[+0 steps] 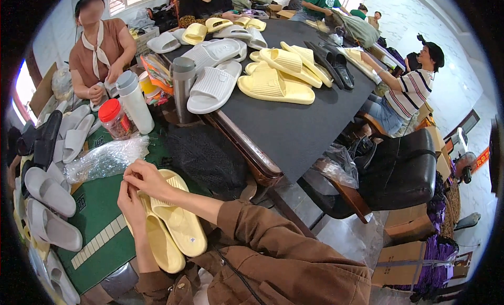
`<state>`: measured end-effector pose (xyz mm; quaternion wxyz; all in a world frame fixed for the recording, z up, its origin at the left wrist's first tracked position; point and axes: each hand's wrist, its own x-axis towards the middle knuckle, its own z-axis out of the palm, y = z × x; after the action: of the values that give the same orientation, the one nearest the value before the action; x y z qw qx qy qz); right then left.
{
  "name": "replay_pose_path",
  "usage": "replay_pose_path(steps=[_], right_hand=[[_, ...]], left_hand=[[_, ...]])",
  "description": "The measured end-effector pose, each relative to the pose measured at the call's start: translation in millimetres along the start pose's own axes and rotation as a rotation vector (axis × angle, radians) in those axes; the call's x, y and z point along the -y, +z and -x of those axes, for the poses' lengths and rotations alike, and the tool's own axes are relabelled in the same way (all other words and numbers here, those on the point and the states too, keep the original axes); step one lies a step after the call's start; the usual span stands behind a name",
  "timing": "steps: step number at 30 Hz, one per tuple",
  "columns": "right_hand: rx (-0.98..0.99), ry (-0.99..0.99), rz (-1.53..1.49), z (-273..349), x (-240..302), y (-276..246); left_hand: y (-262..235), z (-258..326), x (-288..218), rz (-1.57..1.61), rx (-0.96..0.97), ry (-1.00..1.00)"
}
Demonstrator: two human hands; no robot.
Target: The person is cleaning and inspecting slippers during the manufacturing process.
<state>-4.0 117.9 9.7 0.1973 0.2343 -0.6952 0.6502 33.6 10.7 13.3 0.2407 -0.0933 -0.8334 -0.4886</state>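
Grey slippers (48, 192) lie far left on the green tabletop (100, 210). The left hand (131, 200) and right hand (147, 178) pinch the top ends of two soft, ribbed yellow slippers (173, 226), fingers clamped shut. Their long sides run down toward the person's brown sleeve (262, 237).

Green table (105, 213) with grey slippers (50, 192), perhaps a plastic bag (105, 158).

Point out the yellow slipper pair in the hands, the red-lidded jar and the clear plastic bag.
yellow slipper pair (184, 229), head view, sole of the right-hand slipper.
red-lidded jar (109, 110), head view, lid top.
clear plastic bag (107, 158), head view, crumpled middle.
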Motion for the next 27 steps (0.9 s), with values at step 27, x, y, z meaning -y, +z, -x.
replay_pose_path(steps=[27], right_hand=[[-0.069, 0.193, -0.482, -3.7, 14.4, -13.1]], left_hand=[[2.2, 1.0, -2.7, -0.228, -0.134, 0.116]])
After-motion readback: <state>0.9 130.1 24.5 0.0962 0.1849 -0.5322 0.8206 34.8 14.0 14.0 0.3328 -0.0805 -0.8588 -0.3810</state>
